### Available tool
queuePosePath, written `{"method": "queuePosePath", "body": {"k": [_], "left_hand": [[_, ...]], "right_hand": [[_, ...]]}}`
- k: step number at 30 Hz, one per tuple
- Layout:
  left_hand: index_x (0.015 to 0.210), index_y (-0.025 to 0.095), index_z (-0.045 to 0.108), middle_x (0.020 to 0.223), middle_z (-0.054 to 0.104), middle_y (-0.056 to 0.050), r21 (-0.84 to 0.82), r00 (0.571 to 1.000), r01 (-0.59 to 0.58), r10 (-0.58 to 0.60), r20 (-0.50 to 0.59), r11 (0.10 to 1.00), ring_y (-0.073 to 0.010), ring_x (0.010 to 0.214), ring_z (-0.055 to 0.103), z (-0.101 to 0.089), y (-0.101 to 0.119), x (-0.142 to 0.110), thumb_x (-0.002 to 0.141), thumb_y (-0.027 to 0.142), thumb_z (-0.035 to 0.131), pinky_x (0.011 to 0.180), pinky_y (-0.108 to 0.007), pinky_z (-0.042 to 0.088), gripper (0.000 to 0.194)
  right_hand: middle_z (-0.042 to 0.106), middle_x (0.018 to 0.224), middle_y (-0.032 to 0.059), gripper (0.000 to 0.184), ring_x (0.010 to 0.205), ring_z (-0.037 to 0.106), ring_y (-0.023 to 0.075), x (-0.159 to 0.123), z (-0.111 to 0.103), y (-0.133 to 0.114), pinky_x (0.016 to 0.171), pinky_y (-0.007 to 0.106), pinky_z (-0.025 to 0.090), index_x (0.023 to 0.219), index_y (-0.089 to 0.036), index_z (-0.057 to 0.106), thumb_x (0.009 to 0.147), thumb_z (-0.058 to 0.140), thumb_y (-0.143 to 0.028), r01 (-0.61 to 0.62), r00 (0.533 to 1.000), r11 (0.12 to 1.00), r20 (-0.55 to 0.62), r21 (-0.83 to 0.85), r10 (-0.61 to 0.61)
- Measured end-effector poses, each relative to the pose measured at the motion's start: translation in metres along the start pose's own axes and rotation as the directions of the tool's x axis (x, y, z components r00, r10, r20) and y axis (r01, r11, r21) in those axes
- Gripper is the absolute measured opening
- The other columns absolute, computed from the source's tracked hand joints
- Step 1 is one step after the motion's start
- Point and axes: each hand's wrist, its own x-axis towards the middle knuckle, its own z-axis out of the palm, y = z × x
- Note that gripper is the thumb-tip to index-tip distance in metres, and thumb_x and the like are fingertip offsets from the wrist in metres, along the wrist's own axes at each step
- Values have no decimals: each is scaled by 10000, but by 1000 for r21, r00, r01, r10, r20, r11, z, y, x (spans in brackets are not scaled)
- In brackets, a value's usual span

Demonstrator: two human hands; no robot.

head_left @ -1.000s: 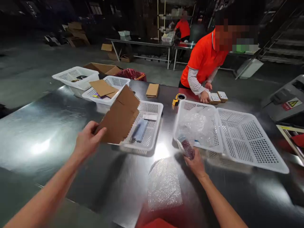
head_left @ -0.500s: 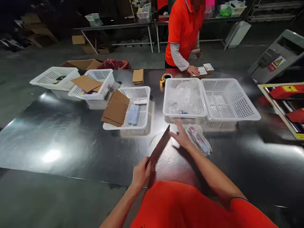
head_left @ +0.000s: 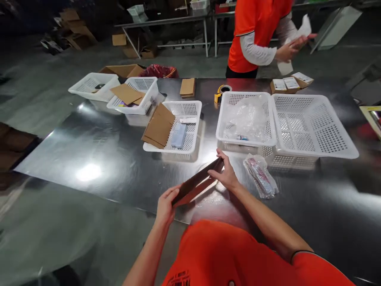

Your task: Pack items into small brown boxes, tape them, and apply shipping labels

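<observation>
Between my hands, a flattened cardboard box (head_left: 195, 183) is tilted above the near side of the metal table, its panels slightly parted. My left hand (head_left: 166, 203) grips its near left end, with the thumb on top. At the far right end, my right hand (head_left: 225, 171) has fingers and thumb closed on the cardboard. Beneath it, a sheet of bubble wrap (head_left: 212, 198) lies on the table, partly hidden by the cardboard. Right of my right hand lies a bubble-wrapped pack (head_left: 261, 176) with pinkish and pale contents.
A white basket (head_left: 195, 149) holds cardboard and a light-blue box. Another basket (head_left: 218, 133) contains bubble wrap; a further basket (head_left: 312, 153) adjoins it. A tape dispenser (head_left: 220, 93), stacked cardboard (head_left: 187, 87) and small labelled boxes (head_left: 287, 84) sit at the far edge. A co-worker (head_left: 256, 43) stands opposite.
My right hand has closed on the cardboard's far end, and the cardboard has swung flatter, its panels parting. The view has shifted. The co-worker's hands have left the small boxes and now hold something white.
</observation>
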Motion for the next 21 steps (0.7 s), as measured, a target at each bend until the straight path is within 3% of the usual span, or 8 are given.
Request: {"method": "queuePosePath", "body": {"k": [4, 6, 9, 12, 14, 17, 19, 21], "left_hand": [[754, 176, 672, 785, 689, -32, 259, 890, -220, 302, -341, 940, -202, 795, 633, -14, 7, 28, 669, 467, 706, 785, -321, 506, 305], [743, 178, 666, 763, 679, -49, 424, 827, -238, 411, -384, 874, -217, 785, 629, -17, 4, 35, 738, 484, 631, 811, -356, 508, 308], [768, 192, 712, 953, 732, -113, 620, 881, -310, 463, -97, 721, -287, 996, 643, -23, -4, 26, 820, 485, 557, 963, -440, 482, 336], [862, 229, 767, 1286, 667, -108, 688, 904, -427, 274, 328, 586, -342, 1372, 429, -40, -10, 8, 858, 481, 558, 1139, -492, 347, 328], [1084, 232, 737, 1406, 581, -107, 662, 909, -402, 187, 373, 633, -331, 1420, 367, -51, -14, 4, 857, 484, 573, 1151, -495, 337, 377], [1379, 173, 521, 1461, 475, -164, 581, 962, -272, 238, 136, 767, -315, 1316, 480, -54, -23, 22, 748, 475, 684, 1084, -472, 418, 718], [1443, 128, 417, 1459, 444, -196, 519, 971, -184, 236, -35, 835, -318, 1299, 492, -48, -32, 40, 659, 440, 752, 1089, -464, 408, 908], [1447, 115, 402, 1429, 486, -200, 417, 988, -114, 148, -50, 902, -316, 1294, 509, -42, -39, 55, 650, 443, 761, 1109, -456, 385, 934]], "right_hand": [[189, 1637, 154, 846, 1502, 242, 299, -25, 37, 7, 1209, 511, 270, 1474, -247, 303, 776, 752, -411, 36, 982, 995, 187, -88, -19], [134, 1643, 179, 961, 1505, 219, 327, -34, 60, 22, 1196, 531, 299, 1529, -228, 237, 756, 784, -391, 59, 969, 977, 246, -207, -7], [172, 1620, 217, 890, 1482, 254, 372, -35, 81, 42, 1171, 569, 326, 1525, -181, 302, 789, 768, -366, 105, 974, 913, 224, -395, -15], [303, 1582, 196, 653, 1466, 279, 381, -28, 79, 49, 1159, 609, 306, 1446, -202, 460, 864, 686, -393, 189, 965, 856, 251, -482, -72], [402, 1542, 158, 492, 1467, 289, 357, -26, 71, 52, 1175, 609, 272, 1366, -230, 559, 914, 611, -415, 257, 943, 844, 313, -471, -112], [500, 1489, 104, 389, 1474, 297, 313, -32, 59, 56, 1194, 617, 224, 1311, -254, 620, 989, 449, -390, 303, 887, 878, 445, -370, -119], [495, 1500, 79, 427, 1492, 260, 314, -40, 53, 57, 1180, 664, 201, 1327, -267, 616, 1012, 350, -376, 232, 860, 922, 508, -309, -45], [464, 1527, 70, 475, 1504, 224, 329, -44, 48, 54, 1168, 686, 196, 1334, -266, 619, 1015, 305, -425, 95, 849, 959, 525, -267, 63]]}}
